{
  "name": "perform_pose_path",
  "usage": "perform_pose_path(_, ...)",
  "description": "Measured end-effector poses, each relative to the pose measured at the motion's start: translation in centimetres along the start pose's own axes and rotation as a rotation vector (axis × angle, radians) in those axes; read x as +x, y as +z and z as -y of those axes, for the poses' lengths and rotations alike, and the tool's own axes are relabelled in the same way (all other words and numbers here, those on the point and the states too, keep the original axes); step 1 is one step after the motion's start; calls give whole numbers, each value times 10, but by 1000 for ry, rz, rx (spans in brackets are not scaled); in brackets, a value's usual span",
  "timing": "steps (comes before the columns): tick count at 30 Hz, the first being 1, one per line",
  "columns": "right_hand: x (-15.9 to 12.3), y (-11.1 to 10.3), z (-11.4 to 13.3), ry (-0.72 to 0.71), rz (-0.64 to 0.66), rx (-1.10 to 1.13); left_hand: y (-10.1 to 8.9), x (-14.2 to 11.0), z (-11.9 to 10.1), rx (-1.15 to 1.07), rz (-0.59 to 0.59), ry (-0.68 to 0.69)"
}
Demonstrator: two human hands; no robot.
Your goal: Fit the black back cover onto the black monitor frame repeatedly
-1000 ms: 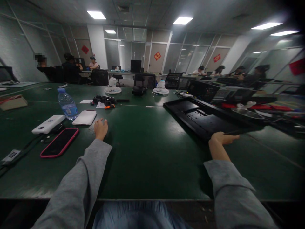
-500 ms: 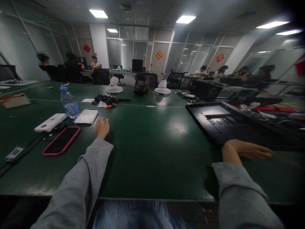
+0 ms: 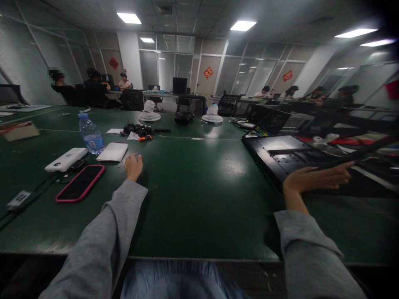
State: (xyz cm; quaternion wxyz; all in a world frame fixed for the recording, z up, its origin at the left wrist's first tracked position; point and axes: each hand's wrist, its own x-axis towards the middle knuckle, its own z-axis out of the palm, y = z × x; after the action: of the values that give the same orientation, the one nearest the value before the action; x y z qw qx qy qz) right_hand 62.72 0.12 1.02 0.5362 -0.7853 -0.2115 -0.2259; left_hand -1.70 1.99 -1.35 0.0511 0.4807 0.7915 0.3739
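Note:
My left hand [image 3: 134, 167] rests on the green table with its fingers loosely curled. It is beside a folded white cloth or paper pad [image 3: 112, 152] and holds nothing that I can see. At the right, my right hand [image 3: 318, 179] has its thumb up and its fingers stretched to the right along the raised edge of a thin black frame [image 3: 370, 148]. That frame stands tilted over a flat black panel [image 3: 274, 149], which looks like the back of a screen. The fingers partly cover where they meet the frame.
Left of my left hand are a phone in a pink case [image 3: 80, 183], a white power bank [image 3: 66, 160] and a water bottle [image 3: 90, 135]. Two white fans [image 3: 149, 114] and a dark camera-like device [image 3: 137, 129] stand farther back. Cables [image 3: 249, 126] lie behind the panel. Several people sit beyond.
My right hand has risen and moved slightly left. The black frame has tilted up from the panel with it, its right side higher. My left hand has stayed in place.

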Motion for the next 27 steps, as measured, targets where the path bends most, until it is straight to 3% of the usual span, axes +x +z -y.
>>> perform_pose_path(2,-9,-1,18,-68,44,26,0,0,0,-5,-2,7)
perform_pose_path(8,-45,-14,50,-477,141,83,0,0,1,-21,-9,13)
perform_pose_path(17,-70,-21,75,-737,157,269,1,1,0,-62,-4,30)
perform_pose_path(20,-82,-27,85,-751,231,387,3,0,0,-125,-9,70)
perform_pose_path(27,-97,-33,94,-577,452,409,9,-3,-4,-340,-3,255)
